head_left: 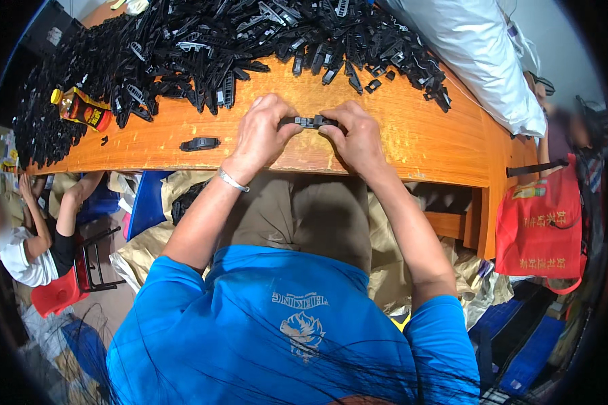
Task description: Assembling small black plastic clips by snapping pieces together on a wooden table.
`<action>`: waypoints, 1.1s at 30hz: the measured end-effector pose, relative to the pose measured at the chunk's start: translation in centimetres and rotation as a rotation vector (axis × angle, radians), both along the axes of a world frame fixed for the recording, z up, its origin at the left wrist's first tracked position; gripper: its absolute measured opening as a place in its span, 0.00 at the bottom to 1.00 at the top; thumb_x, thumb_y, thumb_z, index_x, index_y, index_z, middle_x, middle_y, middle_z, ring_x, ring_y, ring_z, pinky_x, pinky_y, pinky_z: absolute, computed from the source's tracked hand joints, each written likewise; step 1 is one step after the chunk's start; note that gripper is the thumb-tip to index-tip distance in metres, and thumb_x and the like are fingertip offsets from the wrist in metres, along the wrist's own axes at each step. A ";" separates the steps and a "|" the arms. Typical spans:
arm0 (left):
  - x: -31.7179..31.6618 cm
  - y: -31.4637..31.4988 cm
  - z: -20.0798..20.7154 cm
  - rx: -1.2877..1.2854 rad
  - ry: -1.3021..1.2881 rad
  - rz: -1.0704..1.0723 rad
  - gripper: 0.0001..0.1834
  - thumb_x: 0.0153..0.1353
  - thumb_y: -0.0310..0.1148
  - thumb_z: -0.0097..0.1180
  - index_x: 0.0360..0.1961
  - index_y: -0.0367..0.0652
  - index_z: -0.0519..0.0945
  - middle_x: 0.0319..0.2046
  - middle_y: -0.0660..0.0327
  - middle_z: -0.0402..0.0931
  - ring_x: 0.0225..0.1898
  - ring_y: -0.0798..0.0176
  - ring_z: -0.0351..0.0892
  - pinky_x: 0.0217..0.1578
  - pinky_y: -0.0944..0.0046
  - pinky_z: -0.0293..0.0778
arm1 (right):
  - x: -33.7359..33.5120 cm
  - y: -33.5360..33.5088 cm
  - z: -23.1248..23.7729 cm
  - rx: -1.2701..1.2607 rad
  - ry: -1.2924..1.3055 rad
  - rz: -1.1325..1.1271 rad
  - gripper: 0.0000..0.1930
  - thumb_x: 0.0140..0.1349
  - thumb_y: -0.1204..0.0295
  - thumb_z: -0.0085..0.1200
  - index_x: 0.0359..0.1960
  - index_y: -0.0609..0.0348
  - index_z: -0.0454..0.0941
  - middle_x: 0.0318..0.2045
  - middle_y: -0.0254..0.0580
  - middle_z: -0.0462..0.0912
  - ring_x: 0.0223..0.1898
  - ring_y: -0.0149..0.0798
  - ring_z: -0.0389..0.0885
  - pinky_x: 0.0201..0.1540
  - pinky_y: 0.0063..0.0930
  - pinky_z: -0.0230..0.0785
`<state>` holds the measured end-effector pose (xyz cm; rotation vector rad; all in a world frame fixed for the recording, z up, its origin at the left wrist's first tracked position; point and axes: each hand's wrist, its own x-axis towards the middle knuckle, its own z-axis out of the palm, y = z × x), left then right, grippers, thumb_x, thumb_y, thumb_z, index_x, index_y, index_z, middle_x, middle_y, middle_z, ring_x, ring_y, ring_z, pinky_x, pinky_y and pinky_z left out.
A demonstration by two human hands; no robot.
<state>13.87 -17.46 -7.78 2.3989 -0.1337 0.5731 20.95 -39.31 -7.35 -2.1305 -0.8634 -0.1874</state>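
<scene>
Between my two hands, just above the front part of the wooden table [412,135], is a small black plastic part [309,122]. My left hand [263,128], with a silvery bracelet at the wrist, pinches its left end. The right end sits between the thumb and fingers of my right hand [355,131]. My fingertips hide both ends, so its full shape cannot be made out. A similar long black plastic part [200,144] lies alone on the table left of my left hand.
A big heap of black plastic parts [182,54] covers the table's far side and left. On it lies a yellow-capped bottle [82,109]. A white sack [466,61] rests at the back right; a red bag [540,223] hangs off the right edge. Another person [30,250] sits at left.
</scene>
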 end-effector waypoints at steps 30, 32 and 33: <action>13.3 -7.6 2.4 0.594 -0.175 -0.300 0.09 0.64 0.33 0.60 0.44 0.46 0.85 0.42 0.59 0.78 0.51 0.54 0.79 0.48 0.55 0.79 | 9.8 -6.3 0.4 -0.411 -0.240 -0.148 0.08 0.67 0.73 0.60 0.46 0.56 0.86 0.46 0.50 0.81 0.54 0.54 0.79 0.57 0.49 0.72; 13.9 -7.6 2.3 0.640 -0.193 -0.354 0.04 0.63 0.32 0.59 0.37 0.45 0.83 0.40 0.60 0.78 0.48 0.54 0.79 0.46 0.55 0.78 | 9.2 -7.3 0.4 -0.348 -0.230 -0.139 0.10 0.65 0.71 0.66 0.47 0.58 0.85 0.44 0.52 0.81 0.52 0.57 0.81 0.55 0.51 0.74; 13.8 -7.4 2.3 0.639 -0.191 -0.359 0.04 0.63 0.32 0.59 0.37 0.45 0.83 0.40 0.60 0.78 0.48 0.54 0.79 0.46 0.55 0.78 | 8.7 -7.7 0.5 -0.349 -0.226 -0.143 0.10 0.65 0.71 0.66 0.47 0.58 0.85 0.44 0.52 0.81 0.52 0.57 0.81 0.55 0.51 0.74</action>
